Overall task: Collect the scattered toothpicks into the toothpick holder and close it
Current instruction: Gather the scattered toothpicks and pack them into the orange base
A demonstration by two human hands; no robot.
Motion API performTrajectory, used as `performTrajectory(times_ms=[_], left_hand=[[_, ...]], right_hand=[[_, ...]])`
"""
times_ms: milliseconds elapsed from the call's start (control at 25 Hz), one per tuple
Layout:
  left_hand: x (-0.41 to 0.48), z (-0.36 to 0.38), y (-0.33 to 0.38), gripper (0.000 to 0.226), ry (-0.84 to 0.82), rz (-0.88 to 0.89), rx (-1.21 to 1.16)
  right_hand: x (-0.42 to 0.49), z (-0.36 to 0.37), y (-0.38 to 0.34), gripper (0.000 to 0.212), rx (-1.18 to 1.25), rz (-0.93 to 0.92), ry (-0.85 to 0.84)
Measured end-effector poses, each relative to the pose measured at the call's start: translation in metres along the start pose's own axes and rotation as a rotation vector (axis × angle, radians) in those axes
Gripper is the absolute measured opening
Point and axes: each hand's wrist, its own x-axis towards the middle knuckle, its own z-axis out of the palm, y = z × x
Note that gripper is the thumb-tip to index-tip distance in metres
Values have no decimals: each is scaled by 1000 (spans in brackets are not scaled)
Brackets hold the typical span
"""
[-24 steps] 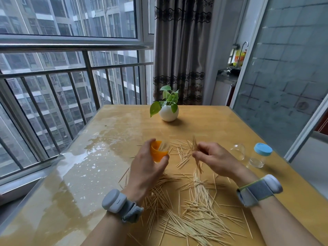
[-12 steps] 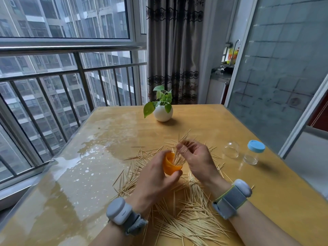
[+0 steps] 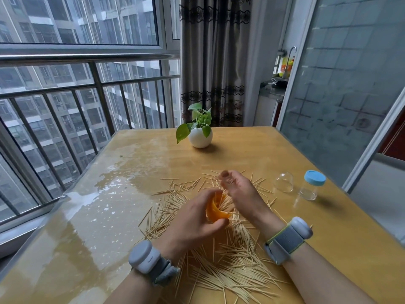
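Glossy wooden table (image 3: 109, 216) by barred window (image 3: 65, 95); left hand (image 3: 192, 224) grips orange holder (image 3: 215, 212), right hand (image 3: 243, 194) blurred, grasp unclear

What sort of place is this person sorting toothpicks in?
Probably a home, the dining corner of a high-rise flat. A wooden table stands beside a railed window facing apartment towers. A patterned curtain hangs behind it, and a kitchen counter with a tap shows through the doorway.
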Motion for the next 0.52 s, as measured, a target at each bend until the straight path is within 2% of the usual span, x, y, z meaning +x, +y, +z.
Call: performTrajectory(times_ms=[80,160,240,320,440,520], left_hand=[[1,-10,-4,62,79,-44,-4],[2,-23,-11,62,189,-136,-1],[4,-29,-16,64,238,-195,30],[4,-28,-16,64,242,-207,41],[5,-26,-17,65,250,-214,42],[5,-25,-17,66,260,-219,46]], right_hand=[[4,-18,-3,65,-124,60,38],[3,-40,-2,57,-648,170,-39],[-5,-49,-5,55,-1082,349,-238],[-15,-44,-9,58,-1183,392,-342],[-24,-21,-15,63,-1228,305,-383],[-27,-7,-14,55,-1247,251,-391]])
